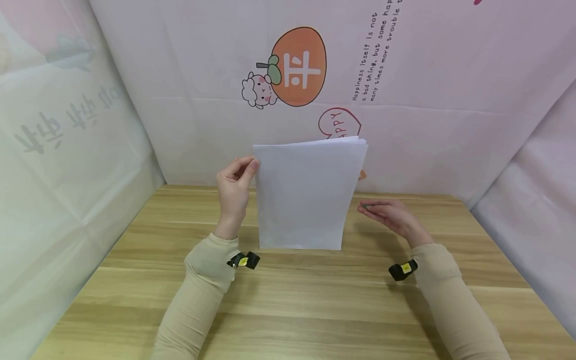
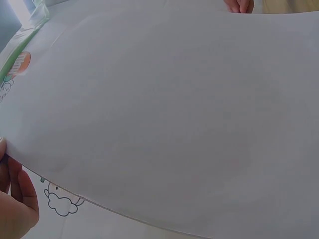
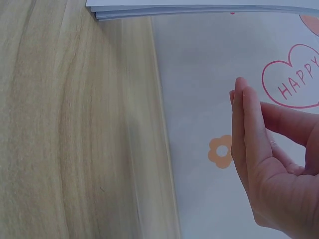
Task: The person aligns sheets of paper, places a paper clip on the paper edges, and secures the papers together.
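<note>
A stack of white paper sheets (image 1: 306, 200) stands upright above the table, its front sheet facing me. My left hand (image 1: 234, 187) pinches the stack near its upper left corner between thumb and fingers. In the left wrist view the paper (image 2: 169, 119) covers most of the picture, with the left hand (image 2: 17, 199) at its edge. My right hand (image 1: 389, 215) is just right of the stack, apart from it, fingers extended and thumb against them. Between its fingertips shows a small green thing (image 1: 365, 205), its kind mostly hidden. In the right wrist view the right hand (image 3: 269, 164) is seen edge-on.
The wooden table (image 1: 297, 300) extends under both forearms. Behind it hangs a printed cloth (image 1: 202, 125) with an orange fruit drawing and lettering, and more cloth hangs at both sides. Each wrist wears a small black camera, such as the left camera (image 1: 253, 260).
</note>
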